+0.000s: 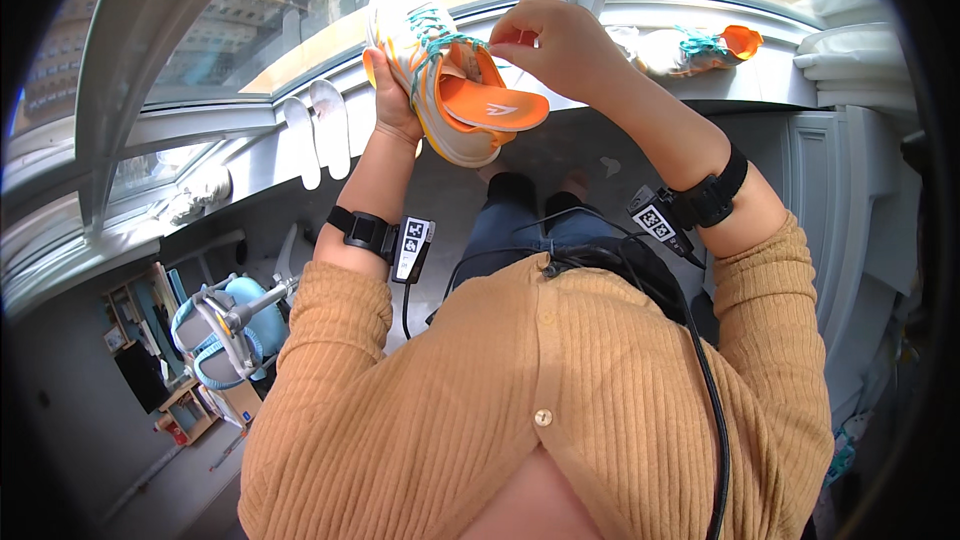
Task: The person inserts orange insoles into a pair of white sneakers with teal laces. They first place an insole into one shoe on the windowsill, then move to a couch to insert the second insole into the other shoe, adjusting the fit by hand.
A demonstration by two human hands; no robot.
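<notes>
My left hand (395, 97) grips a white and orange sneaker (405, 15) by its side, holding it up near the windowsill with the toe pointing away from me. An orange insole (499, 105) with a white logo pokes out of the shoe's heel opening. Teal shoelaces (427, 26) run loosely across the tongue. Thumb and fingertips of my right hand (540, 37) are pinched together on a teal lace at the collar, just above the insole. The inside of the shoe's toe is hidden.
A second sneaker (694, 52) with teal laces lies on the windowsill (772, 82) to the right. Two pale insoles (316, 131) lean at the sill's edge on the left. A blue and grey chair (232, 330) stands lower left. Black cables (705, 367) hang across my body.
</notes>
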